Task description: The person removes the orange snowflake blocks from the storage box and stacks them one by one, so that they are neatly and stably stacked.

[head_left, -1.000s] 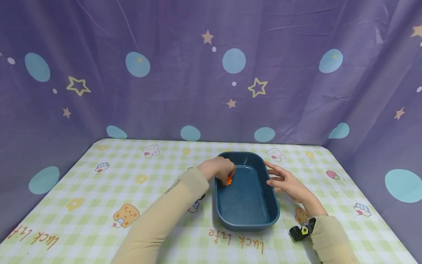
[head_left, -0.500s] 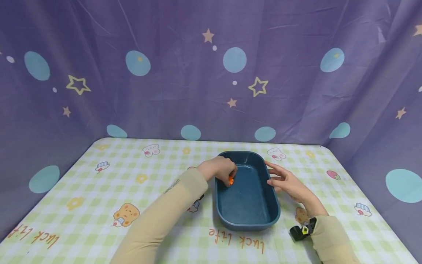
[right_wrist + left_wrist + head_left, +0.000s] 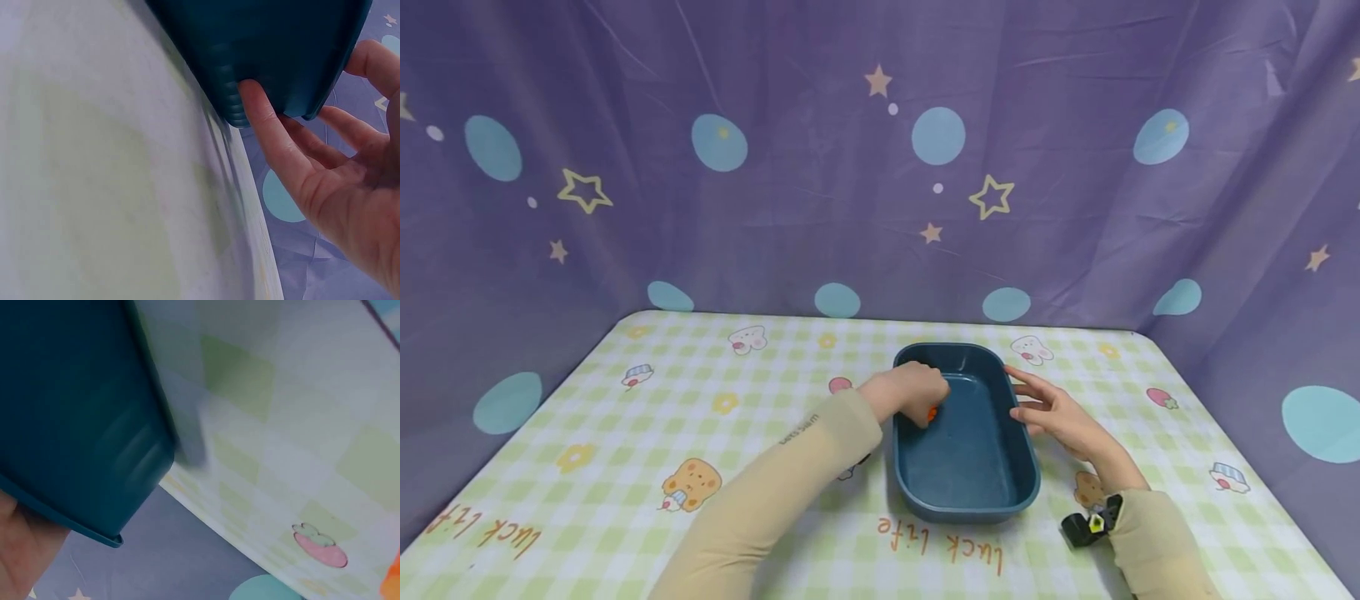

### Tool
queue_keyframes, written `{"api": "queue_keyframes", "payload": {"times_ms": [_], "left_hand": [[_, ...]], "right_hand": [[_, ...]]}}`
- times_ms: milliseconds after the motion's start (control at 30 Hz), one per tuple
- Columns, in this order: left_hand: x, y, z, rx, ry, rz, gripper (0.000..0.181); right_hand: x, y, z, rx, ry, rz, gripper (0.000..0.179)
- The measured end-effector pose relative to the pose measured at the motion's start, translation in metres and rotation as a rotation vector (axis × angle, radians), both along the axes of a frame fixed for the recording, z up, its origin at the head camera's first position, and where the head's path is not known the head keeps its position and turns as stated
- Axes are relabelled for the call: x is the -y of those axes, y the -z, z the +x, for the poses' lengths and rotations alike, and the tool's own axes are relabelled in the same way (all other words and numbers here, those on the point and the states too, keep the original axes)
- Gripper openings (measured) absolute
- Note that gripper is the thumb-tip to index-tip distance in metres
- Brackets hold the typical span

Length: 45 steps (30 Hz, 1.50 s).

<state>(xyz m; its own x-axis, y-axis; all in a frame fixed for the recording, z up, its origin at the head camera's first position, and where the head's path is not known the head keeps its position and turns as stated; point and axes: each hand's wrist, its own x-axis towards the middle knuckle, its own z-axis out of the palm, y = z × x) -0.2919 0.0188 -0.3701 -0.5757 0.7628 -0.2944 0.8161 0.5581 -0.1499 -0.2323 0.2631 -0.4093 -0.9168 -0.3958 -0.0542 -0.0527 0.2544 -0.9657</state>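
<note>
A dark teal rectangular basin [image 3: 966,450] with rounded corners stands right of the table's middle. My left hand [image 3: 917,393] reaches over its left rim, fingers curled down inside. They grip a small orange thing [image 3: 932,414], mostly hidden by the hand; its kind I cannot tell. In the left wrist view, only part of the left hand [image 3: 25,550] shows beside the basin's rim. My right hand [image 3: 1056,417] rests against the basin's right side with fingers spread. In the right wrist view, an extended finger [image 3: 265,115] touches the basin's outer wall.
A green-and-white checked cloth [image 3: 760,467] with cartoon prints covers the table. A purple curtain [image 3: 820,208] with stars and dots hangs behind and at both sides. A black wrist camera [image 3: 1086,527] is strapped at the right sleeve.
My left hand has moved slightly rightward inside the basin with the orange thing, which now shows less. The right hand stays against the basin's side.
</note>
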Motion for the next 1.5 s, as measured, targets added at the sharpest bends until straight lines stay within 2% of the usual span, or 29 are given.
{"api": "queue_keyframes", "payload": {"times_ms": [200,367,467,700,867,1167,1333,1500], "left_hand": [[0.001,0.001,0.002,0.03,-0.032,0.033,0.021],[0.005,-0.001,0.001,0.095,-0.041,0.116,0.009],[0.008,-0.005,0.0,0.125,-0.032,0.174,0.015],[0.017,-0.02,0.003,0.132,0.024,0.281,0.024],[0.03,-0.028,0.009,0.132,0.042,0.333,0.025],[0.057,-0.046,0.02,0.162,0.016,0.402,0.027],[0.071,-0.048,0.024,0.157,0.017,0.426,0.028],[0.088,-0.048,0.027,0.139,-0.015,0.44,0.03]], "right_hand": [[0.0,0.0,0.0,-0.016,-0.015,0.0,0.066],[0.001,-0.002,-0.001,0.001,-0.007,-0.002,0.066],[0.002,-0.002,-0.002,0.008,-0.005,-0.008,0.067],[0.002,-0.002,-0.004,0.018,0.007,-0.019,0.068],[0.003,-0.003,-0.004,0.008,-0.011,-0.028,0.068],[0.001,-0.002,-0.003,0.009,0.002,-0.016,0.067],[0.002,0.0,-0.001,0.012,0.004,-0.012,0.068],[0.0,0.0,0.0,0.002,0.004,-0.007,0.067]]}}
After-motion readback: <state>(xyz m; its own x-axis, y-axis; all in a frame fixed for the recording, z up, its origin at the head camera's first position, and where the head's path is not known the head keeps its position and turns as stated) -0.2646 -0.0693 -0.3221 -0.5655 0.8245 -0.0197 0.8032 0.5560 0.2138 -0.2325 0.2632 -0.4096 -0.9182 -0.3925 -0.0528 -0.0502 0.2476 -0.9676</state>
